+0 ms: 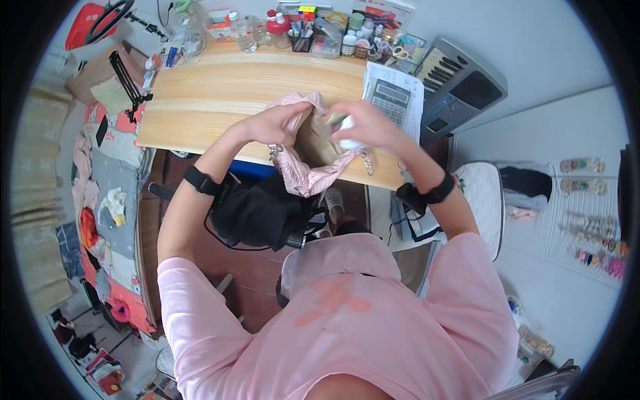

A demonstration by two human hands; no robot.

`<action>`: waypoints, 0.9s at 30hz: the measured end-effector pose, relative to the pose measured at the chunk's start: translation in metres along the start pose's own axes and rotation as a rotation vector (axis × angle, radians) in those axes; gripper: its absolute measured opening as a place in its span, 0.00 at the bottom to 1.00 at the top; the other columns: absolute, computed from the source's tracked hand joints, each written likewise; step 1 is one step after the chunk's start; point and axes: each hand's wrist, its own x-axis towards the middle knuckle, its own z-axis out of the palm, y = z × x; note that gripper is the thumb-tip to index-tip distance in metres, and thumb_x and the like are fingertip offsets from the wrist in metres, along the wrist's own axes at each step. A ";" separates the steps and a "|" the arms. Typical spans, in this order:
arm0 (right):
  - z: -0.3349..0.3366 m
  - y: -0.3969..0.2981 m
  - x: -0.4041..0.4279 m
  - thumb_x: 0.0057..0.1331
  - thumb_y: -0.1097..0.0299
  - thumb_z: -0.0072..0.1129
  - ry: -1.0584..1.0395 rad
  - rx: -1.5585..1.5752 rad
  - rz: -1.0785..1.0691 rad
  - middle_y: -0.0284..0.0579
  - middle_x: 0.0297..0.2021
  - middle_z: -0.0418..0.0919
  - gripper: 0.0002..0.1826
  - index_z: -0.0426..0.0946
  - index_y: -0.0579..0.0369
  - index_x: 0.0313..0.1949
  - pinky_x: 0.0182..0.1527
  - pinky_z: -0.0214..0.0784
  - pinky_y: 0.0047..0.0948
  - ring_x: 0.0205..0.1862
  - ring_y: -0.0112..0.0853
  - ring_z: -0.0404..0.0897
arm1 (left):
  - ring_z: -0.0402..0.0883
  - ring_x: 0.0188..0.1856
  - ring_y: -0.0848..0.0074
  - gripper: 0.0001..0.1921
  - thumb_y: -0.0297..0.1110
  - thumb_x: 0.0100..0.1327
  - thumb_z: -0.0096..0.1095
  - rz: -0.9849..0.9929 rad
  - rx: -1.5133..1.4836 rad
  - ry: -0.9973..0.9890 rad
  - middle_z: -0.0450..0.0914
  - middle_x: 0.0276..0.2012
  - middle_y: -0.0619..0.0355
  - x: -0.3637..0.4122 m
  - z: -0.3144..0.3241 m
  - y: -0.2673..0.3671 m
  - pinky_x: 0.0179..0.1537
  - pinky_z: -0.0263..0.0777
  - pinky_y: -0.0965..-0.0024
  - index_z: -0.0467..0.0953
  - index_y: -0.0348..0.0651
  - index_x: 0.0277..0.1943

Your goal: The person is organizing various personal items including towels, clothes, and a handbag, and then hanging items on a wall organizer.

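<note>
A pink quilted fabric bag [315, 180] with a beige lining and metal chain links rests at the front edge of the wooden desk [210, 100], its mouth open. My left hand [277, 124] grips the bag's left rim, fingers over the fabric. Over the right side of the opening, my right hand [367, 125] is closed around a crumpled white packet [350, 134] with some green and orange on it; blur hides what exactly it is. A chain link strap end [368, 162] hangs below my right hand.
Behind the bag lie a calculator [391, 100] on papers and an electronic keyboard [462, 85]. Bottles, pen baskets and a red-lidded jar [278, 30] line the desk's back. A black bag [255, 210] sits below the front edge. Left stands a bed [112, 200].
</note>
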 end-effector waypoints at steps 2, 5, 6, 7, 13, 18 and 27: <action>-0.034 0.017 0.013 0.46 0.67 0.66 0.030 0.164 0.012 0.50 0.34 0.78 0.21 0.74 0.59 0.41 0.40 0.67 0.29 0.37 0.35 0.77 | 0.62 0.60 0.63 0.41 0.23 0.41 0.59 -0.027 -0.044 0.026 0.63 0.57 0.43 -0.002 0.003 -0.014 0.60 0.54 0.71 0.52 0.30 0.63; -0.029 0.107 0.052 0.46 0.64 0.68 0.138 0.000 0.134 0.45 0.36 0.77 0.27 0.72 0.58 0.45 0.39 0.67 0.29 0.37 0.32 0.76 | 0.62 0.60 0.62 0.41 0.23 0.42 0.60 -0.026 0.000 0.052 0.64 0.57 0.43 0.002 0.000 -0.011 0.60 0.54 0.70 0.52 0.31 0.63; -0.017 0.127 0.067 0.46 0.64 0.68 0.130 0.009 0.131 0.45 0.36 0.77 0.27 0.72 0.58 0.45 0.39 0.67 0.29 0.37 0.32 0.76 | 0.62 0.60 0.61 0.40 0.23 0.43 0.60 -0.052 0.047 0.044 0.64 0.57 0.42 -0.001 -0.002 -0.011 0.60 0.55 0.69 0.53 0.33 0.63; -0.004 0.143 0.083 0.45 0.63 0.69 0.119 0.127 0.325 0.45 0.39 0.76 0.31 0.69 0.58 0.49 0.38 0.67 0.31 0.38 0.34 0.75 | 0.62 0.60 0.61 0.40 0.23 0.43 0.60 -0.058 0.042 0.043 0.64 0.57 0.42 -0.002 -0.001 -0.016 0.60 0.55 0.69 0.53 0.33 0.63; 0.042 0.223 0.149 0.40 0.66 0.73 -0.133 0.544 0.696 0.49 0.55 0.64 0.49 0.55 0.52 0.62 0.47 0.66 0.38 0.53 0.39 0.67 | 0.62 0.61 0.58 0.42 0.20 0.40 0.60 -0.094 0.006 0.202 0.64 0.58 0.42 -0.025 0.006 -0.035 0.61 0.55 0.68 0.53 0.35 0.63; 0.064 0.264 0.167 0.31 0.72 0.75 0.153 0.360 0.591 0.53 0.61 0.54 0.56 0.53 0.57 0.61 0.62 0.52 0.33 0.63 0.43 0.55 | 0.62 0.61 0.57 0.41 0.18 0.40 0.60 -0.231 -0.072 0.216 0.64 0.58 0.41 -0.027 0.003 -0.041 0.60 0.56 0.68 0.55 0.33 0.62; 0.076 0.287 0.155 0.41 0.71 0.72 0.151 0.352 0.593 0.45 0.39 0.78 0.26 0.75 0.61 0.43 0.41 0.69 0.30 0.39 0.33 0.77 | 0.60 0.63 0.61 0.40 0.17 0.41 0.57 -0.226 -0.105 0.225 0.62 0.60 0.42 -0.025 0.002 -0.044 0.61 0.53 0.71 0.53 0.31 0.63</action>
